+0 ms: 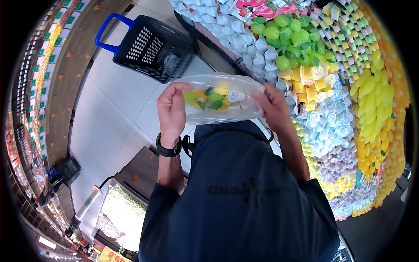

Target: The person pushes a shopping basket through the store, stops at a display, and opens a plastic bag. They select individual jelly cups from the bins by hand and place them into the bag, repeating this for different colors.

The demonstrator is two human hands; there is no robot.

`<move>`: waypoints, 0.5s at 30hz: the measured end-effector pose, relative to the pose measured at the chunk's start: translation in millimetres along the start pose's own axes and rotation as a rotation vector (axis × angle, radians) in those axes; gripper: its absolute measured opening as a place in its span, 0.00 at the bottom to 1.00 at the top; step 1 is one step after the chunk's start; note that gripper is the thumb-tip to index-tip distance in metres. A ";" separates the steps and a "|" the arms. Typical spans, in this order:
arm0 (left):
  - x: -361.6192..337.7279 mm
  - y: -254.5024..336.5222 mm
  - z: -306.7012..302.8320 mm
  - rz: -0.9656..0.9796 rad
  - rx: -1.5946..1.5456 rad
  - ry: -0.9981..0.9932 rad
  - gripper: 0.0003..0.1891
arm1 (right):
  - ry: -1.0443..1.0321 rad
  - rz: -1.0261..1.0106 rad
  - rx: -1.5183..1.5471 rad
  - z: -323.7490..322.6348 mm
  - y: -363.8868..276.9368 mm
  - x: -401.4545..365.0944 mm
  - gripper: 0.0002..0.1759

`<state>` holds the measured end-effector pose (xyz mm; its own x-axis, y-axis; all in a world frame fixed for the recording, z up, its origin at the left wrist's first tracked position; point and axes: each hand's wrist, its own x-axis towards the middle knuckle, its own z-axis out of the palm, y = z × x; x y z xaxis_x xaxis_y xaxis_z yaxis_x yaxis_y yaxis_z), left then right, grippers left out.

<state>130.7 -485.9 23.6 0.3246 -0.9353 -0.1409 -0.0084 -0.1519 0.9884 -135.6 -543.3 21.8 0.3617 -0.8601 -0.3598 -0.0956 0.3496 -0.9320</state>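
Observation:
A clear plastic bag (211, 117) is stretched between my two hands in front of my chest. My left hand (171, 109) pinches its left edge, thumb and fingers closed on the plastic. The bag's right edge is gripped by my right hand (275, 107). Inside the bag lie several small items: green fruit-shaped jellies (215, 100) with leaves, a yellow piece (222, 86) and a small white-lidded jelly cup (236, 95). To the right of my right hand slopes a heaped display, with green fruit-shaped jellies (301, 39) and yellow jelly cups (305, 87) nearest.
A black shopping basket (131, 43) with a blue handle stands on the tiled floor (109, 109) ahead, a crumpled clear bag (171, 64) inside. Shelves (65, 78) run along the left. Another basket (67, 170) is at lower left. Blue-white jelly cups (334, 113) fill the display.

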 end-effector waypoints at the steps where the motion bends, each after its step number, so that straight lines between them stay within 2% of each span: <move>1: -0.5 -1.7 1.6 -0.037 -0.039 -0.041 0.15 | -0.003 -0.045 0.047 -5.1 0.6 -2.8 0.10; 8: -1.0 5.2 22.1 -0.156 -0.234 -0.140 0.17 | 0.093 -0.038 0.013 -27.7 13.2 -23.0 0.11; 10: -0.5 10.4 32.2 -0.046 -0.026 -0.107 0.18 | 0.116 -0.033 -0.010 -31.7 20.2 -24.3 0.11; 12: -2.6 9.9 28.7 -0.084 -0.043 -0.123 0.19 | 0.117 -0.011 -0.053 -33.6 26.4 -25.8 0.12; 14: 0.6 -2.9 25.6 -0.129 -0.187 -0.200 0.20 | 0.182 -0.110 -0.307 -50.8 67.5 -17.3 0.13; 15: 3.0 -2.6 27.1 -0.179 -0.217 -0.213 0.20 | 0.209 -0.123 -0.383 -50.6 63.9 -16.6 0.11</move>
<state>106.1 -496.9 19.0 0.0983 -0.9492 -0.2991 0.2396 -0.2691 0.9328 -194.6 -525.5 -34.0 0.2002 -0.9569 -0.2103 -0.4139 0.1119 -0.9034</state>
